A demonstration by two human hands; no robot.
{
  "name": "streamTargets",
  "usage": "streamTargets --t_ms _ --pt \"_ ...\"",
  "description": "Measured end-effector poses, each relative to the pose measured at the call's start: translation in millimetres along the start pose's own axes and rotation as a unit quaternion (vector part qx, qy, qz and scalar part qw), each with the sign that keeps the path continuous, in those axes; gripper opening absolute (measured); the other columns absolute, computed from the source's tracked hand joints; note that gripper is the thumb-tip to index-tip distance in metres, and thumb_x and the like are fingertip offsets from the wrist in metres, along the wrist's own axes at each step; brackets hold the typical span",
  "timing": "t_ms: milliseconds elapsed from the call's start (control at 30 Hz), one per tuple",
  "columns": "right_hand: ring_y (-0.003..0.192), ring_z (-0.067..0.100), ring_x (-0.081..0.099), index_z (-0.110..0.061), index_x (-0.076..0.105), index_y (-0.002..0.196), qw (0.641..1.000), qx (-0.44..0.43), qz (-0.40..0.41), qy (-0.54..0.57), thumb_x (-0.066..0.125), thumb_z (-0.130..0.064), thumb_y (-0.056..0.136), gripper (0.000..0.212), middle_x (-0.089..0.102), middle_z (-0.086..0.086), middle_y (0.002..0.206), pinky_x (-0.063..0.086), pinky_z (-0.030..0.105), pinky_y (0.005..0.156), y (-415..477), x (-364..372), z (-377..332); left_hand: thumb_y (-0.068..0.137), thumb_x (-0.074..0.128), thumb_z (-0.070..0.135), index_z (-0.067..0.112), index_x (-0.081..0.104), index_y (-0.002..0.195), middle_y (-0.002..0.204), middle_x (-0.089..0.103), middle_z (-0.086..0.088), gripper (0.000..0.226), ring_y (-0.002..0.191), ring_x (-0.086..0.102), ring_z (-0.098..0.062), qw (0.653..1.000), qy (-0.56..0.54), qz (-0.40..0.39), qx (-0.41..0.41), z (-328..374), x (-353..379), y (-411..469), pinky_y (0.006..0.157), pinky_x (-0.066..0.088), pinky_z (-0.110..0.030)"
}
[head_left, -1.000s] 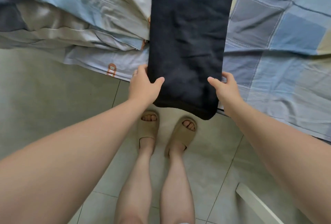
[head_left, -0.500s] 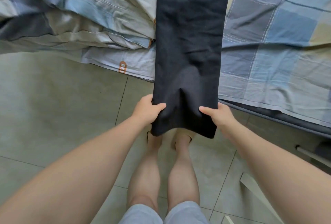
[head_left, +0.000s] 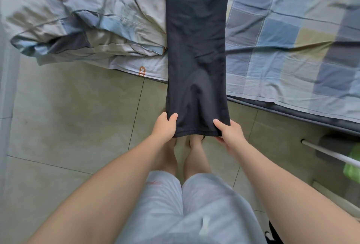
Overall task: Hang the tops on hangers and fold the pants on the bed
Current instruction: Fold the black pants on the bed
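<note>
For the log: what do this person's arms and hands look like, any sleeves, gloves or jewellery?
Both forearms are bare, with no sleeves in frame. The left hand and right hand wear no gloves, and no watch, bracelet or ring shows. Below them, light grey shorts with a small red mark.

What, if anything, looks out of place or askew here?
Nothing looks spilled or damaged. The dark pants lie along the bed, but their end overhangs the edge above the floor, pinched at both corners by the left hand and right hand. A quilt sits bunched up beside the pants.
</note>
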State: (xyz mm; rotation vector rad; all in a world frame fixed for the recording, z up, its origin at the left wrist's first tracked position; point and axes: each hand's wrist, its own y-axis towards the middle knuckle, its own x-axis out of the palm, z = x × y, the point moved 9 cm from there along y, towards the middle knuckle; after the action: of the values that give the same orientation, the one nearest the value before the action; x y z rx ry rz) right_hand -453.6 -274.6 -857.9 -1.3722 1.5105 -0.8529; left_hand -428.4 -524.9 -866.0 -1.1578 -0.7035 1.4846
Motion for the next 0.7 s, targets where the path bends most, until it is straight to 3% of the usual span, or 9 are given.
streamTargets --t_ms 200,300,433,700 --pt "0.077 0.014 0.066 -0.022 0.069 0.098 0.999 -0.028 0.003 -0.034 0.068 -0.019 0.092 0.007 0.072 -0.001 0.092 0.053 0.02 0.051 -72 -13 -35 0.103 0.042 0.041 0.004 0.053 0.129 0.131 0.058 -0.01 0.046 0.115 0.056 -0.03 0.997 0.074 -0.007 0.006 18 -49 -63 0.102 0.045 -0.042" --pt "0.078 0.013 0.067 -0.021 0.07 0.1 0.998 -0.038 -0.002 -0.046 0.071 -0.02 0.09 0.01 0.074 -0.003 0.09 0.055 0.021 0.057 -110 -21 -50 0.103 0.041 0.042 0.002 0.055 0.125 0.126 0.06 -0.013 0.047 0.113 0.058 -0.033 0.997 0.08 -0.018 0.0 23 -74 -91 0.102 0.049 -0.047" --pt "0.078 0.015 0.068 -0.022 0.071 0.098 0.997 -0.068 0.011 -0.028 0.074 -0.022 0.087 0.011 0.075 -0.002 0.091 0.055 0.027 0.066 -153 -31 -71 0.102 0.043 0.043 0.008 0.059 0.112 0.107 0.062 -0.009 0.04 0.087 0.058 -0.025 0.997 0.063 -0.045 -0.012 29 -94 -124 0.079 0.055 -0.038" --pt "0.085 0.018 0.071 -0.019 0.07 0.1 0.993 -0.1 0.02 0.067 0.073 -0.02 0.089 0.011 0.076 0.001 0.096 0.057 0.028 0.07 -211 -24 -59 0.1 0.047 0.044 0.016 0.058 0.11 0.092 0.058 0.001 0.032 0.081 0.058 -0.02 0.997 0.057 -0.042 0.006 37 -127 -174 0.063 0.053 -0.029"
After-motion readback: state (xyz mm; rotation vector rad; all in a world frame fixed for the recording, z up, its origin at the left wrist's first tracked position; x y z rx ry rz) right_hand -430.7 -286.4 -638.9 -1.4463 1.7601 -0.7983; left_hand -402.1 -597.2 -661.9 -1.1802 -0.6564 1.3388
